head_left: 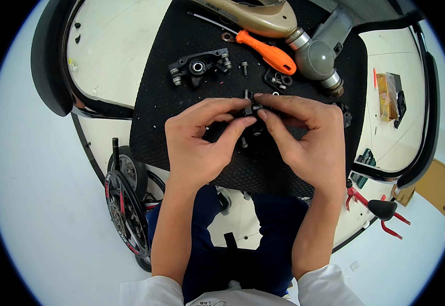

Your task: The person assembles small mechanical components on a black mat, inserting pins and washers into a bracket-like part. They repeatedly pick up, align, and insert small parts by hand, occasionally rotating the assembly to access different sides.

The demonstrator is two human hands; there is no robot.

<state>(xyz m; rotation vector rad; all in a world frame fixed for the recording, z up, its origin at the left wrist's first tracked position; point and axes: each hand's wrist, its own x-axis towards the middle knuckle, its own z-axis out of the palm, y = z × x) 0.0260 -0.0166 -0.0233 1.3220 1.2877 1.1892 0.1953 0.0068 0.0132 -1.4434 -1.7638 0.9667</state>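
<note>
Over the black chair seat (153, 135), my left hand (202, 132) and my right hand (306, 132) come together on a small black metal part (253, 109). Thumb and index finger of each hand pinch it from either side. Its exact kind is hard to make out, as my fingertips cover much of it. A bolt (244, 142) shows just below my left fingertips. Ahead of my left hand lies a black bracket-like mechanical assembly (197, 66) with a round silver-rimmed hole and bolts at both ends. A loose bolt (244, 68) stands to its right.
An orange-handled screwdriver (268, 52) lies at the far side, beside a beige and grey jointed metal part (314, 56). Small rings and a black hex key (271, 79) are near it. Black armrests (54, 61) flank the seat. Wheels (125, 204) stand on the floor at left.
</note>
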